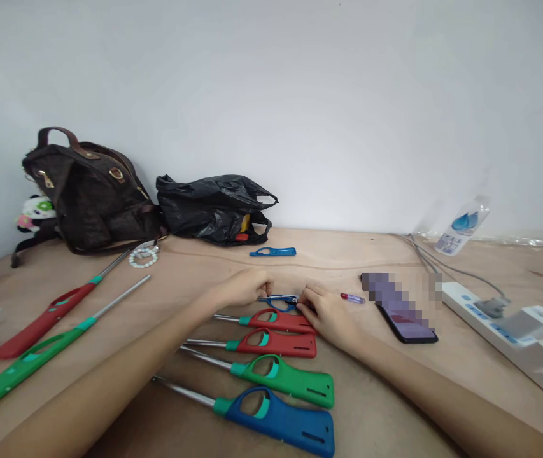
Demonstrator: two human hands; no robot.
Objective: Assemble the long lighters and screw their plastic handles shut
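Observation:
A blue lighter part [281, 301] with an open shell lies between my hands on the table. My left hand [247, 286] is closed at its left end, fingertips pinched on the thin tip. My right hand [326, 312] has bent fingers on the part's right end, which they partly cover. Just below, two red lighters [295, 344], a green lighter [300, 380] and a blue lighter [295, 425] lie in a row, metal tubes to the left. Farther back sits a separate blue shell [274, 252]. A small purple screwdriver [352, 298] lies beside my right hand.
A dark backpack [94, 197] and black plastic bag [214, 210] stand against the wall. Long red [46, 318] and green [27, 362] lighters lie left, near a beaded bracelet [143, 256]. Right are a phone [407, 318], power strip [481, 318] and bottle [462, 230].

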